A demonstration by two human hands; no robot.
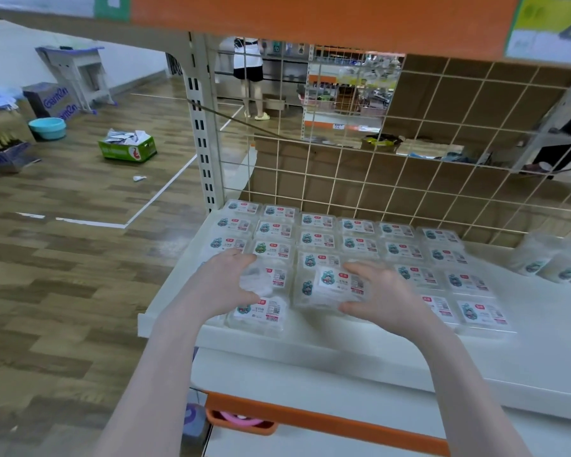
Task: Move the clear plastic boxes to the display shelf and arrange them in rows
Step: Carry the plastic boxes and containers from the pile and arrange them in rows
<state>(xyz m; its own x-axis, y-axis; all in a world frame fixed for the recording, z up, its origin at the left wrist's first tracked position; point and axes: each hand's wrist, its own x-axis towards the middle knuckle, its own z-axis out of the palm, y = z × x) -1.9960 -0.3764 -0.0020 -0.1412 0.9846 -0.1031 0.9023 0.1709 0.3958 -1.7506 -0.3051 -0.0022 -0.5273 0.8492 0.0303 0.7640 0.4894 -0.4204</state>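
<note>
Several clear plastic boxes with labelled lids (360,240) lie in rows on the white display shelf (524,351). My left hand (225,285) grips a clear box (271,278) at the shelf's front left, fingers curled over its left side. My right hand (381,291) grips another clear box (337,288), tilted and lifted slightly above the row in the front middle. One more box (261,315) sits at the front edge below my left hand.
A wire grid back panel (376,179) closes the shelf's rear. Round clear tubs (548,262) stand at the right. An orange shelf edge (310,14) hangs overhead. On the wooden floor to the left lie a green carton (127,148), a blue basin (47,128) and cardboard boxes. A person (249,74) stands beyond.
</note>
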